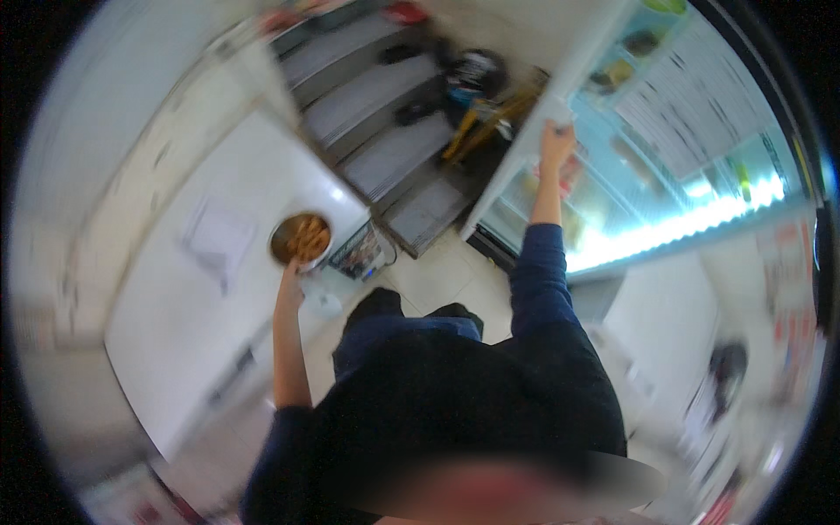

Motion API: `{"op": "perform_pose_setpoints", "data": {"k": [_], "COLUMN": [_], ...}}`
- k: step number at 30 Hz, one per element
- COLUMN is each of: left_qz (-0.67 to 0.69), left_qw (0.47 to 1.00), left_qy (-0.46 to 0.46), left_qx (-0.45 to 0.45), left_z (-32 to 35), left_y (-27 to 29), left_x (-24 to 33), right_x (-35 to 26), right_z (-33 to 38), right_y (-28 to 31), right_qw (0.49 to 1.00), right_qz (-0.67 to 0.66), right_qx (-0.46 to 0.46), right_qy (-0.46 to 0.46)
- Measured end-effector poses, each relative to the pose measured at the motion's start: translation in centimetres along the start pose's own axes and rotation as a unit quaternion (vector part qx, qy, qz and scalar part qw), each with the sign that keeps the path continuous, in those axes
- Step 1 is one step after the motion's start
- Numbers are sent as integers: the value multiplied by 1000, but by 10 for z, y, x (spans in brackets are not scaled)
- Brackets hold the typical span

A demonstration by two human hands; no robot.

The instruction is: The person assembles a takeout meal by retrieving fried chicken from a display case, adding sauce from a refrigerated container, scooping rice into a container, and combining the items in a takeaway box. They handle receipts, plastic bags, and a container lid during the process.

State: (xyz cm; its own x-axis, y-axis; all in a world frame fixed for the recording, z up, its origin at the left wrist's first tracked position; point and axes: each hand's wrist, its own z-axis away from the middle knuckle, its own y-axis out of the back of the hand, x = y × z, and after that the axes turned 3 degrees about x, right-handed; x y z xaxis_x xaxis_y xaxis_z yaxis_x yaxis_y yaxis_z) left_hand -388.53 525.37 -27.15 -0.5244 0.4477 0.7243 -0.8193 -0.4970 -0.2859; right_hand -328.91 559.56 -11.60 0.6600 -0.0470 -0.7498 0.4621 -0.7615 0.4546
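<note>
Left hand: our left hand (289,293) cups a metal bowl (300,239) of orange-brown food from below, fingers wrapped under its rim, keeping it level beside the white surface (192,289).
Right hand: our right hand (556,144) reaches up to the edge of the fridge door (560,96), fingers closed on it, holding it open.
Bowl's place: in the air, left of the stairs (385,140).
Hard to make out: motion blur smears the lit fridge shelves (665,192); the food cannot be identified.

The bowl (300,238) looks like shiny metal, the white counter (210,289) at 9 o'clock is smooth and glossy, the fridge door (665,131) is glossy glass, and the sleeve (538,271) is matt cloth.
</note>
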Motion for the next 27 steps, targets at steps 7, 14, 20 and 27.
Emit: {"op": "perform_pose_setpoints", "data": {"k": [7,14,20,27], "left_qz": [-35,-203,-481,-477], "left_qw": [993,925,833,793], "left_qy": [90,286,103,28], "left_qx": [-71,-143,-253,-377], "left_z": [-103,-62,-52,-70], "left_y": [44,28,-54,-254], "left_x": [79,120,181,179], "right_x": [-41,-19,19,-33], "right_z": [69,260,419,390], "right_y": [40,131,153,204], "right_qw": [989,972,920,660], "right_qz": [92,-163,8,-177], "right_qx": [115,143,170,45], "right_qy": [9,-88,-354,-729]}}
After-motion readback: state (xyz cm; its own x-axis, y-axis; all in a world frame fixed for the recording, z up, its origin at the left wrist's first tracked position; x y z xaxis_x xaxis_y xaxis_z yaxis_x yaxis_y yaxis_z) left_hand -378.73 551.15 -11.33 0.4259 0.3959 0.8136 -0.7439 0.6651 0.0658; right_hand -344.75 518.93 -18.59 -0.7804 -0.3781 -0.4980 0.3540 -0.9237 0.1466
